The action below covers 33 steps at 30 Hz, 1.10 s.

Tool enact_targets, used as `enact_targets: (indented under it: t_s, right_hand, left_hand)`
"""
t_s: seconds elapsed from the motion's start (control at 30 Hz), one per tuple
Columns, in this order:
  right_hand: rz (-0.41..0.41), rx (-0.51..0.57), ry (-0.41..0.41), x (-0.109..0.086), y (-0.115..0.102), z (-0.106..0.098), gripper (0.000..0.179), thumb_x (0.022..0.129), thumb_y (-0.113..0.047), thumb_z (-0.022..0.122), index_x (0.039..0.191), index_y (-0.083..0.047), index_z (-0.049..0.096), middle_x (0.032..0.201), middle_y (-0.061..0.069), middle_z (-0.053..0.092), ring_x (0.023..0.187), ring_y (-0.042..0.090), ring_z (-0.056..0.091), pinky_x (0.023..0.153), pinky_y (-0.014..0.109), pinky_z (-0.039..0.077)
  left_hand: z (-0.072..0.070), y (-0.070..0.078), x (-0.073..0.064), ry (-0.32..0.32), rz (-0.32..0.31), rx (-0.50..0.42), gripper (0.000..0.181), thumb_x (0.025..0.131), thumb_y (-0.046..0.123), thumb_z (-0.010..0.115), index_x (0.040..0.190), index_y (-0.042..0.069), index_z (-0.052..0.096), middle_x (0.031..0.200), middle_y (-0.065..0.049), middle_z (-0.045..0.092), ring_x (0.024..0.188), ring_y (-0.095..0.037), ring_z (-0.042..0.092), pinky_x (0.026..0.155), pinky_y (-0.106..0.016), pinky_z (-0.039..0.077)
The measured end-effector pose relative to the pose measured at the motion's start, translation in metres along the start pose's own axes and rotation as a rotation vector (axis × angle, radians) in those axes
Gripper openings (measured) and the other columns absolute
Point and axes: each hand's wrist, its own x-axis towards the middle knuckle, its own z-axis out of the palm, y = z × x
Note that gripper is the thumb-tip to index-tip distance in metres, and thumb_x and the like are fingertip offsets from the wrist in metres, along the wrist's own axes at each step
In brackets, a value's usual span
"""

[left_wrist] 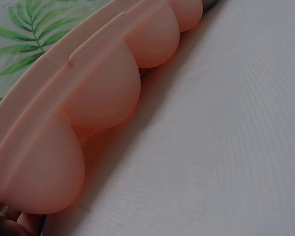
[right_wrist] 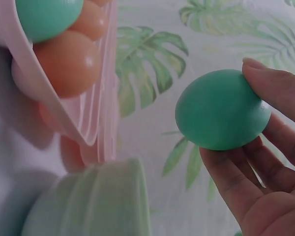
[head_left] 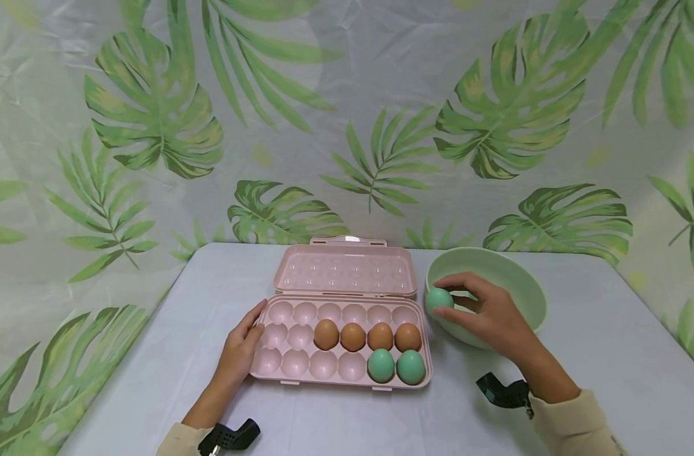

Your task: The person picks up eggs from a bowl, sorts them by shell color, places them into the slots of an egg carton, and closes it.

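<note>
My right hand [head_left: 492, 313] pinches a green egg [right_wrist: 221, 110] between thumb and fingertips, just above the left rim of the light green bowl [head_left: 529, 304]. My left hand [head_left: 237, 351] holds the left edge of the pink egg carton [head_left: 338, 384]; in the left wrist view only a bit of its fingers [left_wrist: 10, 221] shows at the bottom left corner. The carton's lid [head_left: 347, 269] is folded back. Several brown eggs [head_left: 353, 337] sit in its middle row toward the right. Two green eggs [head_left: 381, 365] fill the right end of the near row.
Everything stands on a table with a white cloth [head_left: 210, 285]. A leaf-printed curtain [head_left: 381, 76] hangs behind it. The bowl stands close to the carton's right side. A black wrist camera [head_left: 503, 391] is on the right wrist, and another camera [head_left: 229, 437] is on the left.
</note>
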Motion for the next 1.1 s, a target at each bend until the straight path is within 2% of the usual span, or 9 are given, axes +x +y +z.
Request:
enact_targets:
  t_s: [0.13,0.2,0.3,0.37,0.43,0.57,0.63,0.83,1.1]
  right_hand:
    - [0.011,0.054,-0.006,0.000,-0.003,0.005,0.040,0.080,-0.009,0.078,0.117,-0.010,0.064,0.114,0.002,0.063,0.105,0.007,0.060,0.090,0.024,0.051]
    - [0.028,0.067,-0.005,-0.001,-0.004,0.006,0.040,0.080,-0.010,0.078,0.117,-0.010,0.063,0.114,0.003,0.063,0.105,0.007,0.060,0.090,0.024,0.051]
    - [0.048,0.077,0.001,-0.002,-0.005,0.008,0.040,0.081,-0.011,0.078,0.118,-0.010,0.063,0.114,0.004,0.063,0.105,0.007,0.060,0.090,0.024,0.051]
    - [0.051,0.086,0.003,-0.002,-0.006,0.009,0.040,0.081,-0.011,0.078,0.118,-0.009,0.063,0.114,0.004,0.063,0.106,0.008,0.060,0.090,0.024,0.051]
    - [0.049,0.098,0.002,-0.002,-0.006,0.010,0.040,0.081,-0.010,0.077,0.118,-0.010,0.062,0.114,0.005,0.063,0.106,0.009,0.060,0.091,0.024,0.051]
    - [0.055,0.124,-0.010,-0.001,-0.007,0.016,0.040,0.082,-0.012,0.077,0.118,-0.011,0.062,0.114,0.003,0.062,0.106,0.010,0.060,0.092,0.025,0.051]
    - [0.057,0.138,-0.017,-0.001,-0.007,0.019,0.039,0.082,-0.012,0.077,0.118,-0.011,0.061,0.114,0.003,0.062,0.107,0.011,0.060,0.092,0.025,0.050]
    - [0.061,0.204,-0.042,0.000,-0.010,0.032,0.037,0.082,-0.010,0.076,0.116,-0.008,0.061,0.114,0.005,0.062,0.108,0.017,0.061,0.093,0.027,0.050]
    - [0.075,0.177,-0.049,0.005,-0.017,0.046,0.037,0.081,-0.018,0.078,0.113,-0.011,0.060,0.111,0.002,0.062,0.108,0.018,0.060,0.093,0.026,0.050]
  left_hand:
    - [0.000,0.000,0.000,-0.003,-0.004,0.001,0.045,0.101,0.012,0.041,0.147,0.011,0.041,0.152,-0.004,0.037,0.143,-0.019,0.026,0.115,-0.030,0.021]
    - [0.000,0.000,0.000,-0.005,-0.004,-0.004,0.045,0.101,0.013,0.041,0.147,0.011,0.041,0.152,-0.004,0.037,0.143,-0.019,0.026,0.115,-0.027,0.021]
    - [0.001,0.000,0.000,-0.005,-0.006,-0.009,0.045,0.101,0.013,0.042,0.147,0.012,0.041,0.152,-0.003,0.038,0.143,-0.018,0.027,0.109,-0.012,0.022]
    - [0.001,0.000,0.000,-0.005,-0.007,-0.009,0.045,0.101,0.014,0.042,0.147,0.013,0.042,0.152,-0.003,0.038,0.142,-0.018,0.027,0.105,-0.008,0.022]
    - [0.000,0.000,0.000,-0.006,-0.008,-0.006,0.045,0.101,0.014,0.042,0.147,0.013,0.042,0.152,-0.003,0.038,0.142,-0.018,0.027,0.108,-0.012,0.022]
    - [-0.001,-0.001,0.001,-0.005,-0.004,0.004,0.046,0.101,0.013,0.042,0.147,0.012,0.041,0.152,-0.004,0.038,0.142,-0.019,0.027,0.115,-0.032,0.021]
    - [-0.001,-0.001,0.002,-0.001,-0.001,0.008,0.046,0.101,0.012,0.042,0.147,0.011,0.041,0.152,-0.004,0.038,0.142,-0.019,0.028,0.116,-0.038,0.020]
    - [-0.002,0.000,0.001,0.002,-0.002,0.015,0.046,0.101,0.013,0.042,0.147,0.011,0.041,0.152,-0.005,0.038,0.142,-0.020,0.028,0.116,-0.038,0.020]
    - [0.000,-0.002,0.001,0.005,-0.002,0.001,0.045,0.101,0.013,0.042,0.146,0.012,0.042,0.152,-0.004,0.038,0.142,-0.020,0.028,0.116,-0.039,0.020]
